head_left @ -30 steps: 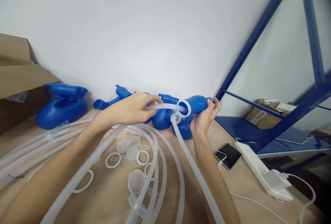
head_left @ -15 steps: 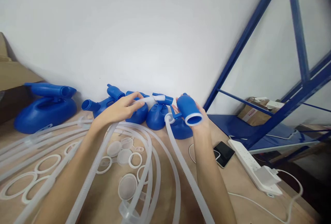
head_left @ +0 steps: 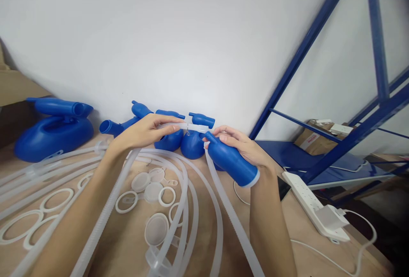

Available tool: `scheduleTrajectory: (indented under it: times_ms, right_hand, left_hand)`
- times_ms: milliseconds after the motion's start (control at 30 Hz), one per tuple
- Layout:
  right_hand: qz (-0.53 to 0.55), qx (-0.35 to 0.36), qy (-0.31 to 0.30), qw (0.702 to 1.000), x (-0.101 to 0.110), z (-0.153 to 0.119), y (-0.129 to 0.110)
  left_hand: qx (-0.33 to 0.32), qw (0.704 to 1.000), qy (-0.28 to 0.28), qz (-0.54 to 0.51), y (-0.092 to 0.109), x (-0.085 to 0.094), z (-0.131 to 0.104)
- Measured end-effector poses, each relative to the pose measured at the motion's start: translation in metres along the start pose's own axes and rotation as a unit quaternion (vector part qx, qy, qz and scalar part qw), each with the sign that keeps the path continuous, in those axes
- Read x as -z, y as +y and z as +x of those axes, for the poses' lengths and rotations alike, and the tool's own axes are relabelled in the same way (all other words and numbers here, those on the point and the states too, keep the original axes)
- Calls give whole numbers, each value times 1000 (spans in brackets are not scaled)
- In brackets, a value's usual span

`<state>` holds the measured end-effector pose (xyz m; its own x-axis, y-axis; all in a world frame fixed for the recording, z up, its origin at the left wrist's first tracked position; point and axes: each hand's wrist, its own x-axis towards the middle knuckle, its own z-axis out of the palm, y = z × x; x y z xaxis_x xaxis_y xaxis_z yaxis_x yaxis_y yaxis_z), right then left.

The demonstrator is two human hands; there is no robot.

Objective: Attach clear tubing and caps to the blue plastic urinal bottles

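My left hand (head_left: 150, 130) pinches a translucent ribbed hose (head_left: 107, 209) close to its end, which points right. Gripped in my right hand (head_left: 234, 142) is a blue plastic funnel-shaped spout (head_left: 231, 160), its wide white-rimmed mouth tilted down to the right. The spout's narrow tip lies beside the hose end; whether they touch I cannot tell. Several blue plastic bottles (head_left: 191, 142) stand behind my hands. A second ribbed hose (head_left: 230, 209) runs down toward me below the right hand.
White rings (head_left: 56, 200) and translucent caps (head_left: 156, 229) lie on the brown table (head_left: 128, 247). More hoses (head_left: 22, 185) spread at left, near a large blue bottle (head_left: 54, 136). At right are a power strip (head_left: 315, 206), a phone (head_left: 283, 188) and a blue metal rack (head_left: 300, 55).
My right hand has turned the blue spout, so its narrow tip now points up-left toward the hose end instead of away. My left hand stays nearly in place with the hose.
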<state>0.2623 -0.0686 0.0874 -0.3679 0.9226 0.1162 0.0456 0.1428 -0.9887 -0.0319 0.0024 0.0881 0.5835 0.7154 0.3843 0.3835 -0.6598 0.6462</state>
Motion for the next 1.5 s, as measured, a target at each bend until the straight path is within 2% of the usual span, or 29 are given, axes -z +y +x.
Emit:
scheduleTrajectory:
  times_ms: [100,233,467,700,767,867,1000,1133,1233,1333,1500]
  right_hand:
    - [-95,-6,-31,995,1,-5,-5]
    - [-148,0,-74,986,4,-8,-7]
    - [-180,10,-75,981,9,-5,-4]
    - [-212,15,-79,974,0,-8,-11]
    - [-216,20,-88,972,-1,-7,-10]
    - [-221,33,-90,971,0,-5,-10]
    - [-233,24,-100,967,0,-8,-13]
    - [-249,-1,-121,961,1,-15,-18]
    - [-237,27,-140,961,7,-19,-16]
    - [-207,53,-141,967,16,-23,-10]
    - [-234,33,-126,963,25,-33,-10]
  left_hand:
    - [6,999,-45,-10,-2,2,-2]
    - [-31,998,-52,23,-5,5,-2]
    - [-37,998,-49,17,-7,8,-3]
    - [-50,994,-93,37,11,3,-5]
    - [-55,992,-91,71,17,-1,-5]
    - [-66,985,-58,149,25,-10,-4]
    - [-130,967,-54,211,34,-22,-4]
    - [-184,960,-67,201,42,-30,-4]
    - [-211,959,-87,169,47,-38,-4]
    - [-217,960,-97,151,50,-49,-2]
    - [-207,964,-123,115,49,-68,4]
